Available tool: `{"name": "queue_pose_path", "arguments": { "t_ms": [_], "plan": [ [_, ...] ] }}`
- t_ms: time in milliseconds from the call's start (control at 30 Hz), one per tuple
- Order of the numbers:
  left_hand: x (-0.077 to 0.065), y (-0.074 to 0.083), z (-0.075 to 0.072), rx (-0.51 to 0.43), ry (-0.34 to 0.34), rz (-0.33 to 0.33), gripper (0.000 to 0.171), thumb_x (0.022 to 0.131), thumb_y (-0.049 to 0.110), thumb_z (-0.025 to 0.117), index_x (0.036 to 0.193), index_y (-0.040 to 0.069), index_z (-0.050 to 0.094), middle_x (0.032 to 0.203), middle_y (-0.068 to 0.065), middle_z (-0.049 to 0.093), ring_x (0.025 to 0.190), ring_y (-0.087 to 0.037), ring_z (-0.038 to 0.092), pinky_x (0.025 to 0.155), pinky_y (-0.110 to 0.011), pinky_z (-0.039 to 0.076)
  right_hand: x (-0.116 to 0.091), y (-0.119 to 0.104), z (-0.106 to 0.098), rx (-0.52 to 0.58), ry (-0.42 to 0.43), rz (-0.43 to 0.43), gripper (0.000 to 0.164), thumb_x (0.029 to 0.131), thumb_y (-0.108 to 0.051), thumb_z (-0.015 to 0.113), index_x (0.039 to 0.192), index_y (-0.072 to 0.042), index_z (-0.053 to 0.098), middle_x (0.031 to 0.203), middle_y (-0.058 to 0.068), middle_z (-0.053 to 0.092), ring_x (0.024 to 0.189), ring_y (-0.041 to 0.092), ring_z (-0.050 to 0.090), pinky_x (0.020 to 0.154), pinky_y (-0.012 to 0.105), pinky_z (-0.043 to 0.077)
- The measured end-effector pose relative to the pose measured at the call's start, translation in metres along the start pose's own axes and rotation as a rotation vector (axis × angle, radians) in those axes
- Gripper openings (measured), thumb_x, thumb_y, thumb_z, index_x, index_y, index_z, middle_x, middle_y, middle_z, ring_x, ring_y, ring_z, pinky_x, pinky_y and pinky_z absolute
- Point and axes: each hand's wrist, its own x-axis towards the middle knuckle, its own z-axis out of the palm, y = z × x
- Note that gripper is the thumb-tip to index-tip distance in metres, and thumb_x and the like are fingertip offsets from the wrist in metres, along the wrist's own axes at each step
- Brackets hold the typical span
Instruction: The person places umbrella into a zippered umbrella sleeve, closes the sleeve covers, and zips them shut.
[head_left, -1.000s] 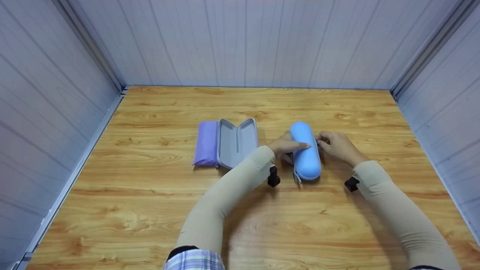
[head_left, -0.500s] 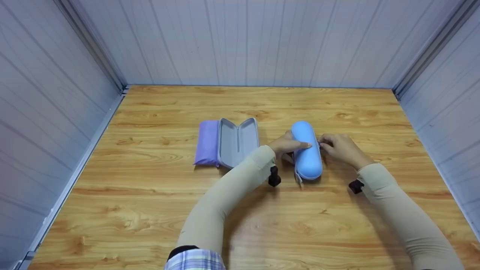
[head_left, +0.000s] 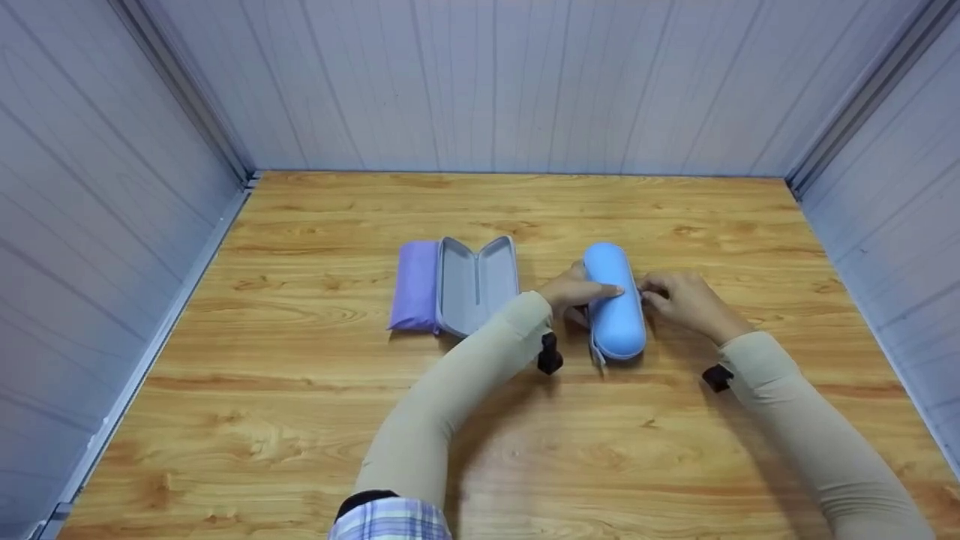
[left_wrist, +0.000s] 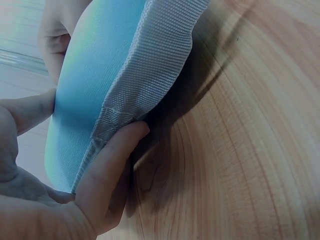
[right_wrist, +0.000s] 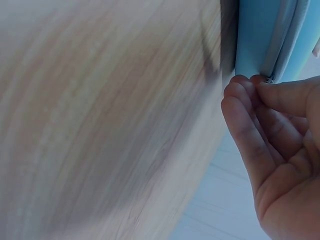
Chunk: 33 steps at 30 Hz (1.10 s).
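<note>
A light blue hard-shell zip case (head_left: 616, 319) lies on the wooden table, right of centre in the head view. My left hand (head_left: 574, 291) grips it from the left, thumb over the top and fingers at the side by a grey woven strap (left_wrist: 155, 60). On the case's right side my right hand (head_left: 686, 301) pinches at the zip seam (right_wrist: 285, 42). A bit of metal zip pull (right_wrist: 269, 80) shows at its fingertips in the right wrist view; most of the pull is hidden. The zip seam above those fingers looks closed.
An open grey case (head_left: 459, 289) lies spread to the left, beside a purple pouch (head_left: 415, 285) that touches its left edge. White panel walls (head_left: 480, 82) enclose the wooden table (head_left: 300, 420) at the back and both sides.
My right hand has shifted slightly right and toward me along the case's side, still pinching. My left hand keeps its grip, and the blue case has barely moved.
</note>
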Motion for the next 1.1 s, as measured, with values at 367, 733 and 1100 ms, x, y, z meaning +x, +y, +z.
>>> {"name": "queue_pose_path", "arguments": {
  "t_ms": [367, 733, 1100],
  "plan": [
    [-0.001, 0.001, 0.000, -0.008, 0.004, -0.038, 0.090, 0.091, 0.029, 0.075, 0.158, 0.009, 0.018, 0.142, -0.019, 0.043, 0.120, -0.037, 0.055, 0.076, -0.048, 0.059, -0.010, -0.001, -0.001, 0.011, 0.015, -0.073, 0.011, 0.094, -0.002, 0.067, 0.102, -0.001, 0.074, 0.099, 0.016, 0.074, 0.090, 0.034, 0.070, 0.078, 0.052, 0.056],
    [0.000, 0.001, 0.000, -0.002, -0.005, -0.020, 0.088, 0.091, 0.028, 0.075, 0.157, 0.010, 0.019, 0.142, -0.020, 0.043, 0.119, -0.039, 0.055, 0.075, -0.050, 0.059, -0.014, 0.001, -0.002, 0.033, -0.001, -0.107, 0.010, 0.093, -0.001, 0.068, 0.101, -0.003, 0.074, 0.097, 0.013, 0.074, 0.090, 0.032, 0.070, 0.079, 0.051, 0.057],
    [-0.001, 0.001, -0.001, 0.013, 0.000, -0.022, 0.091, 0.091, 0.030, 0.075, 0.158, 0.010, 0.017, 0.142, -0.020, 0.044, 0.121, -0.038, 0.054, 0.077, -0.050, 0.059, -0.020, -0.003, -0.006, 0.046, -0.045, -0.159, 0.008, 0.093, 0.000, 0.068, 0.094, -0.007, 0.073, 0.089, 0.004, 0.073, 0.081, 0.021, 0.068, 0.072, 0.043, 0.056]
  ]
}}
